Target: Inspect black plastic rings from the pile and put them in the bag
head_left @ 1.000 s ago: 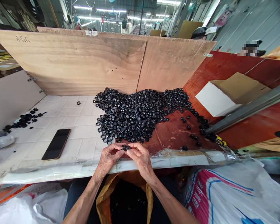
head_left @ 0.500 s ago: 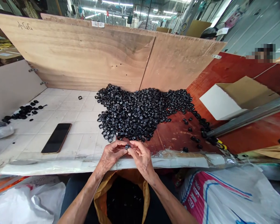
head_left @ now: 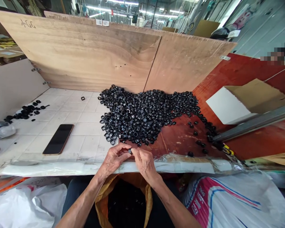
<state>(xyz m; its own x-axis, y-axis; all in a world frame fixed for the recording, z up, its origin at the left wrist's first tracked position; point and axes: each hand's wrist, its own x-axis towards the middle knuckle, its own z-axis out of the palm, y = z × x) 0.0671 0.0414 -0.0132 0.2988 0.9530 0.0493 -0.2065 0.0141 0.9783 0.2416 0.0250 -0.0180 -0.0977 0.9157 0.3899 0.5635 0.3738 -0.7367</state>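
At the table's front edge, my left hand [head_left: 112, 160] and my right hand [head_left: 143, 161] meet fingertip to fingertip. Both pinch one small black plastic ring [head_left: 129, 151] between them. Just beyond my fingers lies a large heap of the same black rings [head_left: 142, 114], spread across the white tiled surface [head_left: 68, 126] and the red board [head_left: 180, 136]. Below my wrists hangs an open brown bag [head_left: 125, 202] with dark contents.
A black phone [head_left: 58, 138] lies on the tiles to the left. A small pile of black parts [head_left: 26, 112] sits at far left. Plywood walls [head_left: 85, 57] close the back. A cardboard box [head_left: 247, 99] and metal bar [head_left: 254, 122] sit right. Sacks [head_left: 228, 202] lie below.
My hands have stayed together at the table edge, turning the ring between the fingertips. The view has shifted slightly, so the scene sits a little lower and right.
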